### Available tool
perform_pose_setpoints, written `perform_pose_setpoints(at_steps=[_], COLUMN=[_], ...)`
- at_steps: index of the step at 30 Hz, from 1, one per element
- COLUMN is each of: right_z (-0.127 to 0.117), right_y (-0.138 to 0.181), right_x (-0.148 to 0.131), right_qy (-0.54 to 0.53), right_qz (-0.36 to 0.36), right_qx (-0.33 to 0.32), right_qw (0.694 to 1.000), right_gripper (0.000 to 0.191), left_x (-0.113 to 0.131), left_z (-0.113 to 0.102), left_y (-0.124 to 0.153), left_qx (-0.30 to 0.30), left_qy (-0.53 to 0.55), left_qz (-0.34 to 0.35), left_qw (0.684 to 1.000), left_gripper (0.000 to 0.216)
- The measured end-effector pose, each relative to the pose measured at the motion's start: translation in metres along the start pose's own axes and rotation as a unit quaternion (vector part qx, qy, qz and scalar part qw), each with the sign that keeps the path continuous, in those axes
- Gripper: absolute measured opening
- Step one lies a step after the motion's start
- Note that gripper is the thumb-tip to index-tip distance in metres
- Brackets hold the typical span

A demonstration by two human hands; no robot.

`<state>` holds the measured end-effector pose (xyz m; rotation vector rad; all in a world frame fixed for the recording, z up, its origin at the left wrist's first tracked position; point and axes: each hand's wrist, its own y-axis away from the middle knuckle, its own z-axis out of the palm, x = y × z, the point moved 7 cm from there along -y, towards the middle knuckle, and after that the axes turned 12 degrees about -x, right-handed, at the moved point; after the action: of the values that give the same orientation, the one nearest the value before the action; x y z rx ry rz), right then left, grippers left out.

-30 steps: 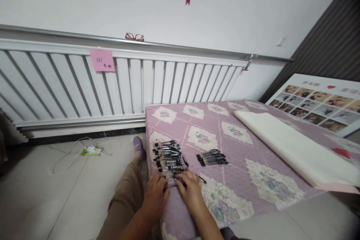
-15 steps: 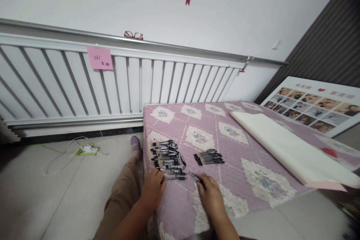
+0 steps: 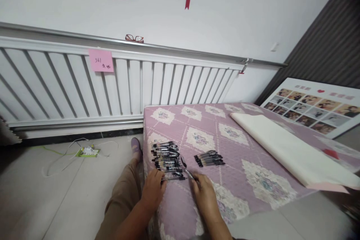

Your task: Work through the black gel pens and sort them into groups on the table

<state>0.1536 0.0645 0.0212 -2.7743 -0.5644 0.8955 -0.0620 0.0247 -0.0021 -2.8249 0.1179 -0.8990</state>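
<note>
My left hand (image 3: 153,189) is at the near end of a pile of black-capped pens (image 3: 165,153) on the bed's edge. Its fingers are closed on the left end of a clear-barrelled pen (image 3: 176,179), which points right. In my right hand (image 3: 203,191) is another pen (image 3: 189,173), pinched between thumb and fingers, its tip towards the pile. One loose dark pen cap or clip (image 3: 183,162) lies just right of the pile. Farther right, several pens (image 3: 209,158) lie side by side in a neat group.
The pens rest on a purple quilted bedcover (image 3: 194,204). A cream rolled sheet (image 3: 278,150) lies across the right side. Behind stands a white radiator (image 3: 168,82) with a pink note (image 3: 101,60) and glasses (image 3: 134,38) above. A power strip (image 3: 88,152) is on the floor.
My right hand has shifted a little left with its pen, bringing the tip closer to the pile. My left hand stays at nearly the same spot.
</note>
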Motion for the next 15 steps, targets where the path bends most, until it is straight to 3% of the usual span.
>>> perform_pose_setpoints(at_steps=[7, 10, 15], right_z=[-0.008, -0.008, 0.015], right_y=[0.006, 0.004, -0.008], right_x=[0.020, 0.001, -0.053], right_qy=[0.021, 0.029, 0.102], right_qz=[0.030, -0.007, -0.078], right_qx=[0.047, 0.032, -0.042], right_qw=[0.998, 0.999, 0.991], right_gripper=[0.023, 0.022, 0.020], left_x=[0.001, 0.000, -0.003], left_z=[-0.001, 0.000, 0.002], left_y=[0.000, 0.002, 0.003], left_qx=[0.007, 0.017, 0.044], left_qy=[-0.010, -0.007, -0.002], left_qz=[0.007, 0.005, 0.000], left_qw=[1.000, 1.000, 0.999], left_gripper=[0.012, 0.013, 0.017])
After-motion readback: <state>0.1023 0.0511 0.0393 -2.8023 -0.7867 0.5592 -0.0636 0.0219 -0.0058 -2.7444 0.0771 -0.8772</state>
